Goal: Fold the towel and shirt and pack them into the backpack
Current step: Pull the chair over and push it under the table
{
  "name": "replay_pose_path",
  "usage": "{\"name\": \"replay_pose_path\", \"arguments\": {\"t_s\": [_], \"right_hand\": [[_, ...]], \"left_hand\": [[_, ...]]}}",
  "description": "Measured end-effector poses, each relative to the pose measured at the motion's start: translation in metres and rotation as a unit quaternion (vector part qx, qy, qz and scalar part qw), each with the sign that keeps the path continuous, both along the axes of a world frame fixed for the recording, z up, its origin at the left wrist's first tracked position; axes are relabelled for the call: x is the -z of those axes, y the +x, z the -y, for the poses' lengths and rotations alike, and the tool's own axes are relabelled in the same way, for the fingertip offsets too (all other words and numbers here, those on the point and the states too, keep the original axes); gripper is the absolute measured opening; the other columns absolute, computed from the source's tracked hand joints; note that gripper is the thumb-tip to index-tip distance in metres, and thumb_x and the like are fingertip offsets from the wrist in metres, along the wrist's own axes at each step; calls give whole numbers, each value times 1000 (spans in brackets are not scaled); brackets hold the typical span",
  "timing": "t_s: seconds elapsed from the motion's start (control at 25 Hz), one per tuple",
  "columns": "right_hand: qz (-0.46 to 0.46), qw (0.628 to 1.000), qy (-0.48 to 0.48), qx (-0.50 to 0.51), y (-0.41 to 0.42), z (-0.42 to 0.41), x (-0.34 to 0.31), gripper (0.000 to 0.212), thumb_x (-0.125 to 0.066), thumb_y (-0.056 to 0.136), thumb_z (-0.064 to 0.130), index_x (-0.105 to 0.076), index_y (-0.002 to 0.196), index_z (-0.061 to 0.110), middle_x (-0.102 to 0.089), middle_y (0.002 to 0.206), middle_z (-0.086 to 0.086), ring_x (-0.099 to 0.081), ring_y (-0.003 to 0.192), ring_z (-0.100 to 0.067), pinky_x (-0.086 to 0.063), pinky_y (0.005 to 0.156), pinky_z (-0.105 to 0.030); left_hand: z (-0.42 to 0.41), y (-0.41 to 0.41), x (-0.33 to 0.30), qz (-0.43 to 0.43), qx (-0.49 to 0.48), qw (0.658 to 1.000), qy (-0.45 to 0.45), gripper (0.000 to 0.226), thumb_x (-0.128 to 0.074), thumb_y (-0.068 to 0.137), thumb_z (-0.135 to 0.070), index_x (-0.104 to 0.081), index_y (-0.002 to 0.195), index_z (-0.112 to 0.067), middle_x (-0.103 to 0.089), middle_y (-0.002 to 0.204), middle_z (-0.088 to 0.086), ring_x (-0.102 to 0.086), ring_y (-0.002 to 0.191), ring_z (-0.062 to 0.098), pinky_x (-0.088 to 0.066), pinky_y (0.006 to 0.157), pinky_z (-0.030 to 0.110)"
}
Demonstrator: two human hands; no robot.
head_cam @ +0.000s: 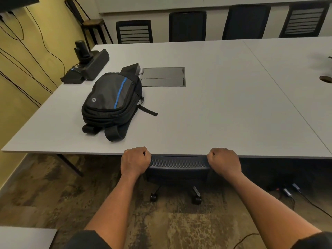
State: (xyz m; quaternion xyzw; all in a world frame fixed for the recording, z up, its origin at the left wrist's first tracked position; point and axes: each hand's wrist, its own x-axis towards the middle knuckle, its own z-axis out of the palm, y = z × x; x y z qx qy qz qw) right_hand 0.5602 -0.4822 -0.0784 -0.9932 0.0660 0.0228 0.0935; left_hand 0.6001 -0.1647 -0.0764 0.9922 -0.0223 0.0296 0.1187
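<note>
A black and grey backpack (112,102) with a blue stripe lies flat and zipped on the left part of the grey table (215,108), straps toward me. No towel or shirt is in view. My left hand (135,161) grips the top left corner of a black mesh office chair back (178,163) that is pushed under the table's near edge. My right hand (224,161) grips the top right corner of the same chair back. Both hands are well to the right of and nearer than the backpack.
A black camera unit and speaker bar (89,63) stand at the table's far left, a cable hatch (163,77) sits behind the backpack. Several chairs (187,26) line the far side. Cables hang on the yellow wall (27,56) and lie on the carpet at right.
</note>
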Motion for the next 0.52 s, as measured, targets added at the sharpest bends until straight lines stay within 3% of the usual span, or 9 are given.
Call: {"name": "replay_pose_path", "arguments": {"t_s": [0.2,0.52], "right_hand": [[12,1000,5,-2,0,1,7,38,-38,91,30,-54,59,20,-54,52,2,-52,49,-15,-47,58,-29],[22,1000,1,-7,3,4,11,36,-36,91,36,-59,66,23,-59,59,6,-54,52,-12,-54,60,-32]], "left_hand": [[-1,0,8,0,4,1000,11,36,-37,96,-38,-63,74,-26,-62,68,-8,-52,59,8,-45,68,30],[-1,3,8,1,4,1000,19,35,-36,96,-38,-64,79,-27,-64,73,-8,-53,62,8,-47,73,31]]}}
